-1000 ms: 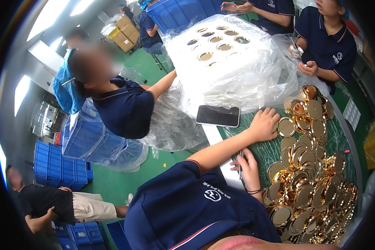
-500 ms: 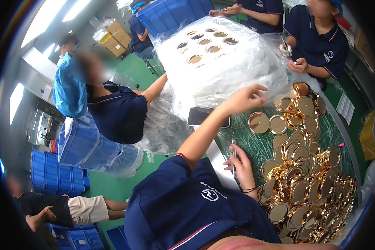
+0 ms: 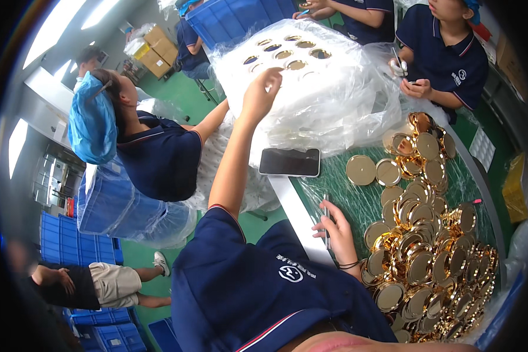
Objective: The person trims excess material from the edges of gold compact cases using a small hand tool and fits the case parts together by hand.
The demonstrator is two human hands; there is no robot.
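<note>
Currently | left hand [image 3: 260, 95]: over white plastic-wrapped stack [image 3: 334, 108], fingers bent, cannot tell whether its grip is empty | right hand [image 3: 340, 233]: grip closed around slim tool [image 3: 327, 213] | gold discs [image 3: 419, 267]: heaped on green counter [image 3: 353, 204], beside right hand

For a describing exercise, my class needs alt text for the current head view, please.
A person's left hand reaches over white plastic wrapping with round shiny discs, while the right hand holds a thin tool beside a heap of gold discs. Co-workers in navy shirts are nearby.
</note>
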